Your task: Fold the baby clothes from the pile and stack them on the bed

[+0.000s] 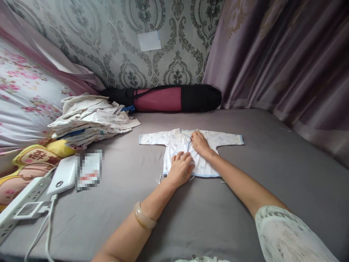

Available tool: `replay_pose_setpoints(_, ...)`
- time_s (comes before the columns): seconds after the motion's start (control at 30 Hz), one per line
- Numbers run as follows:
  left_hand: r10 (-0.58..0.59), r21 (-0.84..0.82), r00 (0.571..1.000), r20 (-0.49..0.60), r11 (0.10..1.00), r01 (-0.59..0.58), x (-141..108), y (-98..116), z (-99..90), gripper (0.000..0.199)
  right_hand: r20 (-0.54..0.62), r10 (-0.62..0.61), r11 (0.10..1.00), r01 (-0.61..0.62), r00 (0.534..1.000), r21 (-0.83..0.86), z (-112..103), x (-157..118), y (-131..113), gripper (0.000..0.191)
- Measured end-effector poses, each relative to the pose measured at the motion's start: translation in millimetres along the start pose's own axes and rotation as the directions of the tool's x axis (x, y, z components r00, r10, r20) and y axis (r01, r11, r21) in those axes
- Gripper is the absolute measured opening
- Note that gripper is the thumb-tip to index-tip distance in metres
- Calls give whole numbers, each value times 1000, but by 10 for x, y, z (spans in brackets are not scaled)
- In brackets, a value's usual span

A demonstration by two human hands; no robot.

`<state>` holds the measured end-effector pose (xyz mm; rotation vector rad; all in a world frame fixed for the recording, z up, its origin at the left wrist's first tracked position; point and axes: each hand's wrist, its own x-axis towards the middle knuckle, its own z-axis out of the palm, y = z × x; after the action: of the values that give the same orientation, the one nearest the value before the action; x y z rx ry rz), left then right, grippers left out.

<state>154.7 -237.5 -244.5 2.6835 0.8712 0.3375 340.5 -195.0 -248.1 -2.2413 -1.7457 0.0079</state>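
A small white baby shirt (206, 165) with a faint print and light-blue trim lies on the grey bedsheet, both sleeves stretched out to the sides. My left hand (181, 167) rests on its lower front, fingers apart and slightly curved against the cloth. Higher up, at the blue-edged front opening just below the neckline, my right hand (200, 143) has its fingers closed on the fabric. White tie strings (159, 179) stick out past the lower hem. My hands cover part of the shirt's front.
Left of the shirt stands a pile of folded clothes (89, 118). Nearer are a yellow cushion (29, 160), a white power bank (63, 174), a power strip (25, 200) with cables, and a blurred packet (89, 169). A black-and-red long bag (158, 99) lies along the wall. Curtains (272, 54) hang at right.
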Motion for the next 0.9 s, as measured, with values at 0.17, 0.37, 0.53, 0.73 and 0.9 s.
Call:
replay_pose_setpoints(0.17, 11, -9, 1000, -16, 1000, -12, -7, -20, 5, 25, 47, 33, 999, -33, 998, -12, -9, -85, -23, 30)
replay_pose_setpoints(0.37, 12, 12, 996, -92, 1000, -10, -3, 12, 2, 42, 62, -3, 1000, 4, 998, -17, -79, -150, 61, 49)
replay_pose_setpoints(0.53, -29, 22, 998, 48, 999, 28, -20, 36, 31, 56, 156, 64, 997, -58, 986, -42, 8, -120, 120, 71)
replay_pose_setpoints(0.73, -34, 29, 997, 75, 999, 32, -21, 35, -10, 56, 179, 36, 999, -29, 983, -39, 17, -85, 162, 74)
replay_pose_setpoints(0.9, -25, 3, 999, 32, 1000, 25, -23, 27, -34, 52, 207, 56, 998, -64, 977, 30, -36, -46, 239, 72)
